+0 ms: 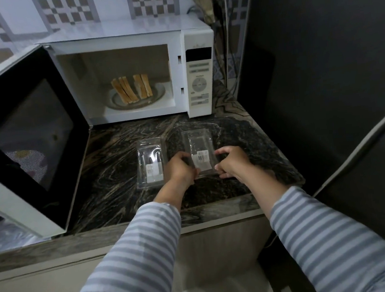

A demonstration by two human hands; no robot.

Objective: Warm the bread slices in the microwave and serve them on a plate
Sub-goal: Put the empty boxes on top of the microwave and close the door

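Note:
A white microwave [197,40] stands at the back of the dark marble counter [110,171], its door [23,137] swung open to the left. Inside, several bread slices [131,88] stand on edge in two groups on the glass turntable [159,95]. On the counter in front, my left hand [180,167] and my right hand [231,161] grip the two sides of a clear plastic tray [200,152] with a barcode label. A second clear plastic tray [150,163] lies just left of my left hand.
The microwave's control panel [200,82] is on its right side. A dark tall appliance [319,65] with a curved handle stands at the right. Cables [225,26] hang behind the microwave. The counter edge [147,229] runs in front of me.

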